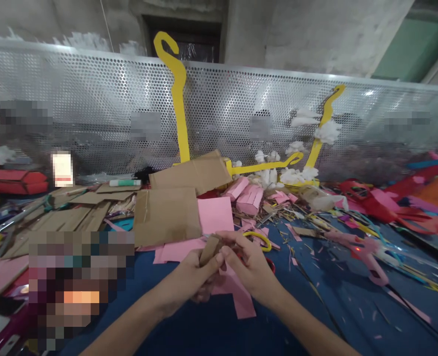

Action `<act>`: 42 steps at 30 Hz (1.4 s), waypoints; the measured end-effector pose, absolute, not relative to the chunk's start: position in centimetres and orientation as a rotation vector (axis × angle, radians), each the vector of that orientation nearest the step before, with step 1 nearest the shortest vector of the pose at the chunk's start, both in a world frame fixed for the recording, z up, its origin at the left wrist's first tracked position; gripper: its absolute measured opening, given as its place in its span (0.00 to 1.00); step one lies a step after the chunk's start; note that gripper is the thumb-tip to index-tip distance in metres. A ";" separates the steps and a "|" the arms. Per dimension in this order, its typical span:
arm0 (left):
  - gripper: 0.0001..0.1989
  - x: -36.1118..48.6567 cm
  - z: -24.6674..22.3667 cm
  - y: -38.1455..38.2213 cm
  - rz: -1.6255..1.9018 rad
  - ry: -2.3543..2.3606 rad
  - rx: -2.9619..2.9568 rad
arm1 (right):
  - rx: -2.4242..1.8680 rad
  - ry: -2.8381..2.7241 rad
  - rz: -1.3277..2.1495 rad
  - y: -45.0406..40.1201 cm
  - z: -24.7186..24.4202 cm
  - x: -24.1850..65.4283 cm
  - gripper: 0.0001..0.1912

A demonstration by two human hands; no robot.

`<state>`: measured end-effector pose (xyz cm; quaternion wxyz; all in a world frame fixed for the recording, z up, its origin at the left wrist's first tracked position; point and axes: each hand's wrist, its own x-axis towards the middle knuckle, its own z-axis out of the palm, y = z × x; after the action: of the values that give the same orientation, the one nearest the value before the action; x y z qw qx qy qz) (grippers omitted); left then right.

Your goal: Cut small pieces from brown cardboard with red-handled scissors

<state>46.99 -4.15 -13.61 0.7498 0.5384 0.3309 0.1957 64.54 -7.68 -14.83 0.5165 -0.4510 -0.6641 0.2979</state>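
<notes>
Both hands meet over the blue table at the centre. A small folded piece of brown cardboard (210,250) is gripped between the fingers and thumb of my left hand (194,269). My right hand (244,257) pinches at the right end of the same piece, thumb and fingertips closed on it. Pink paper (243,296) hangs or lies just under the hands; I cannot tell whether it is joined to the cardboard. Behind my right hand shows a yellow scissors handle (264,241). Beyond my left hand lie a cardboard sheet (167,215) and a pink paper sheet (216,213).
A pink glue gun (363,252) with a glowing light lies at right, its black cord running toward the front. Yellow hook-shaped pieces (180,109) stand against a perforated metal panel (237,109). Cardboard strips (66,225) pile up at left. Pink box pieces (250,199) and paper scraps sit behind.
</notes>
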 end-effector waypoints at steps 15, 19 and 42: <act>0.10 47.1 -13.5 -4.5 0.551 0.529 0.746 | -1.250 -2.108 0.360 -9.2 -15.2 64.3 0.73; 0.15 47.4 -14.3 -4.9 0.506 0.460 0.933 | -1.180 -2.149 0.358 -9.1 -15.2 64.4 0.68; 0.20 46.5 -13.2 -3.9 0.623 0.511 1.032 | -1.084 -1.791 0.887 -9.6 -14.7 63.9 0.70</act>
<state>46.51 -3.93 -13.22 0.7931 0.4800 0.2379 0.2898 63.92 -9.62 -14.67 0.4205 -0.4325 -0.7147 0.3540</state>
